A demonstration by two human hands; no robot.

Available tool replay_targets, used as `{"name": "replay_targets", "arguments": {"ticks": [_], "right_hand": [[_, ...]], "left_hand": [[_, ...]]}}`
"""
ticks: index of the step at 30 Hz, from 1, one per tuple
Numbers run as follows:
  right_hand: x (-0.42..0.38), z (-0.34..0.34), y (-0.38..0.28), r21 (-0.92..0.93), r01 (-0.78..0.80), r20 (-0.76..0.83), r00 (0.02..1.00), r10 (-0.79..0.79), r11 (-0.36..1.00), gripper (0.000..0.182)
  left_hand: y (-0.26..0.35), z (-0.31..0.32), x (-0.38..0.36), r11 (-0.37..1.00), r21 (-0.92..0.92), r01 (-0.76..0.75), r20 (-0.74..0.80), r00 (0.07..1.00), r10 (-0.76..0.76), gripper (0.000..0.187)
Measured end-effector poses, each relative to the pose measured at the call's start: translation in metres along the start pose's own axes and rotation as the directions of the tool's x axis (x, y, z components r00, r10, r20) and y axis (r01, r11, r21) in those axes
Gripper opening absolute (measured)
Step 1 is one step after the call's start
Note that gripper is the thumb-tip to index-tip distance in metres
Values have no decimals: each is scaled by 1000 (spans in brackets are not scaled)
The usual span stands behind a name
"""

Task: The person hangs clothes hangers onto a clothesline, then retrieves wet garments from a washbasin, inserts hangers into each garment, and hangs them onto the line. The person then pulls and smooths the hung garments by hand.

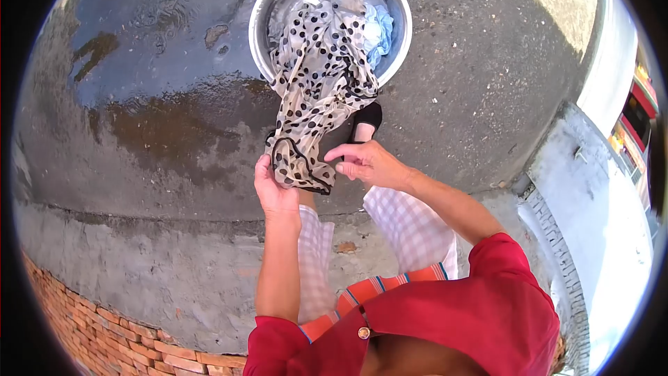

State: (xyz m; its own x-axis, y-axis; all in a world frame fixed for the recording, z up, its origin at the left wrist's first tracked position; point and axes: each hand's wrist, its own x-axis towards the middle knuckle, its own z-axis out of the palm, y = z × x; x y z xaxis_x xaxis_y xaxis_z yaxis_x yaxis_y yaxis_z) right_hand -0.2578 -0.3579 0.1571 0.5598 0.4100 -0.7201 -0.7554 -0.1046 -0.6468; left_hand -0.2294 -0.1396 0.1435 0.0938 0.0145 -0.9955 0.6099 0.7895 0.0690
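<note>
Red-orange bricks (118, 342) stacked lower left, along a rough concrete strip (146, 257). Dark pavement (480, 90) beyond, shallow puddle (149, 49) upper left. Pale slab (584, 188) at right; red-and-yellow object (644, 96) past it, too distorted to identify.

There are one basin (403, 17), one dotted cloth (316, 63), at least one blue cloth (379, 35) and two hands: one left (277, 191), one right (372, 165).
</note>
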Motion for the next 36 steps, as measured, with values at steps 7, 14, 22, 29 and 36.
{"name": "replay_targets", "arguments": {"ticks": [7,14,22,29,36], "right_hand": [[131,-65,57,-710,-203,-540,772,-336,675,30],[104,-139,30,-593,-321,-679,692,-245,739,18],[15,-183,-65,-344,270,-699,565,-438,899,22],[85,-165,-55,83,369,-624,744,-241,926,27],[7,-100,-127,484,304,-351,926,-136,820,27]], "left_hand": [[5,12,-42,989,-39,-144,49,988,146,13],[49,21,-79,951,30,-307,196,935,295,14],[56,107,-7,953,214,-216,366,922,127,8],[-14,172,102,-382,526,-760,832,366,416,49],[-59,190,92,393,472,-789,711,604,360,29]]}}
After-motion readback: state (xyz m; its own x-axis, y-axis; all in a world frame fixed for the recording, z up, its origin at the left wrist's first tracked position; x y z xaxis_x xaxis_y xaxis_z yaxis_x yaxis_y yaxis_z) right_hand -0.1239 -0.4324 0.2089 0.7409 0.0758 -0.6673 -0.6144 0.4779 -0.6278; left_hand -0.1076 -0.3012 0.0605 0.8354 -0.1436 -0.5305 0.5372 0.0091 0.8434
